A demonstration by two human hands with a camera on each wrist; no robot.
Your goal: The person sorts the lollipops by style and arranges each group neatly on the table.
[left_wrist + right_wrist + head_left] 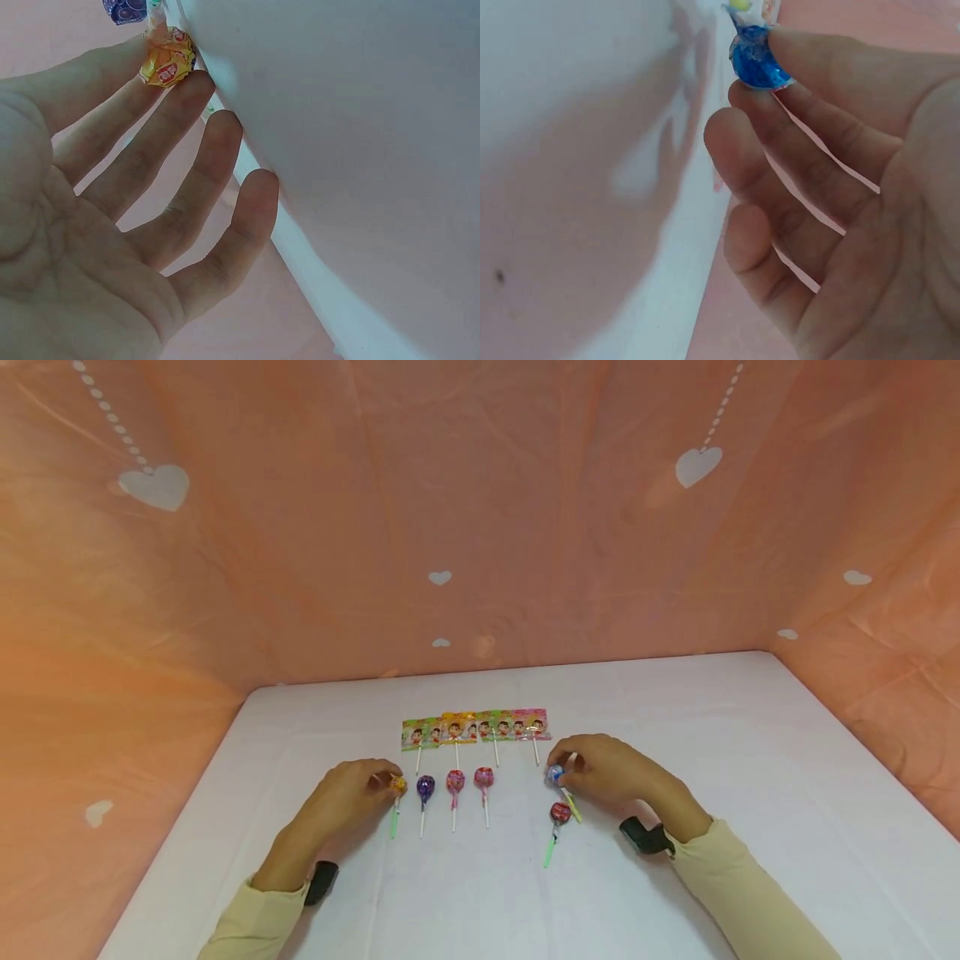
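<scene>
My left hand (352,795) pinches the head of an orange-wrapped lollipop (168,58) between thumb and fingertips; its green stick points toward me. Over on the right, my right hand (603,768) pinches a blue-wrapped lollipop (757,60) with a yellow stick (573,807). Just below it lies a red lollipop (559,812) with a green stick. A purple lollipop (425,788) and two pink lollipops, one (455,781) left of the other (483,778), line up beside the orange one. The other fingers of both hands are spread and slightly bent.
Behind the row, flat-packed lollipops in green (415,734), orange (458,727) and pink (532,725) packets lie side by side, sticks toward me. All rest on a white table (465,910). Orange cloth (480,510) with white hearts hangs behind and at both sides.
</scene>
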